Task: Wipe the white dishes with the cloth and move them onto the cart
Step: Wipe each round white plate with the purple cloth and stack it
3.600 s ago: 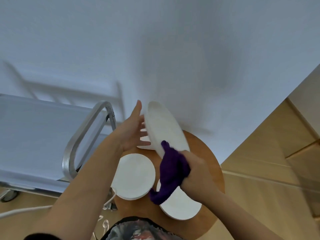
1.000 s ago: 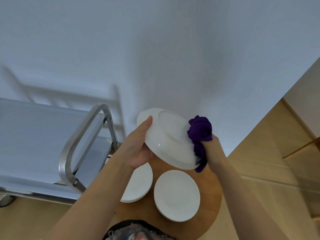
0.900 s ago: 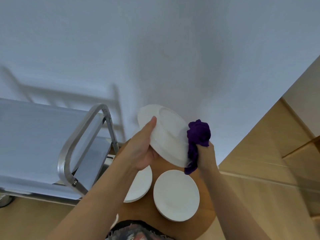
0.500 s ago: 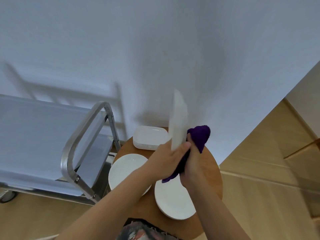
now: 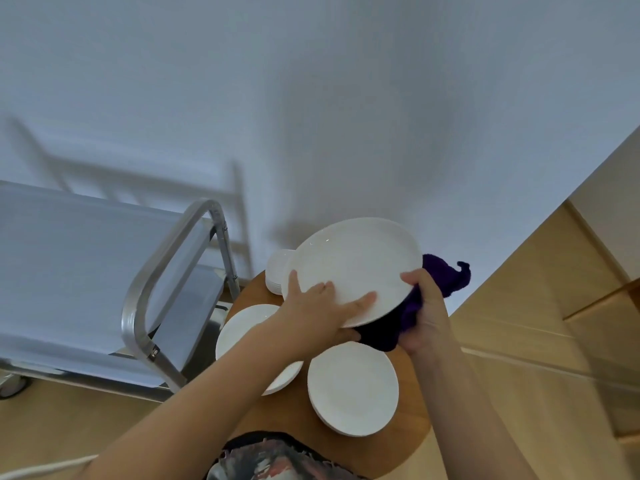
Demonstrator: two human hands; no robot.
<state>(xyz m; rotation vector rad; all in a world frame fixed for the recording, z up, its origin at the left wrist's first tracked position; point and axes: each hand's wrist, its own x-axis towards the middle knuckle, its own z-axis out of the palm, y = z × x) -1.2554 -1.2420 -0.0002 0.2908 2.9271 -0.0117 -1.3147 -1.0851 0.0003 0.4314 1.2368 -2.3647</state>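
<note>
A large white plate [image 5: 356,265] is held face up, slightly tilted, above the round wooden table [image 5: 412,420]. My left hand [image 5: 318,315] grips its near rim, fingers spread on top and thumb beneath. My right hand [image 5: 427,313] holds the purple cloth [image 5: 445,277] against the plate's underside at the right, with its thumb on the rim. On the table lie a stack of round white plates [image 5: 353,389], a second stack [image 5: 247,329] partly under my left forearm, and a pile of small squarish dishes [image 5: 275,271] behind the held plate.
The metal cart stands at the left, with its tubular handle [image 5: 156,271] next to the table and its top shelf [image 5: 69,258] bare. A white wall rises right behind the table. Wooden floor and a wooden panel lie at the right.
The plate has turned from edge-on and upright to face up. My left hand has shifted to its near rim, and the cloth is now under the plate.
</note>
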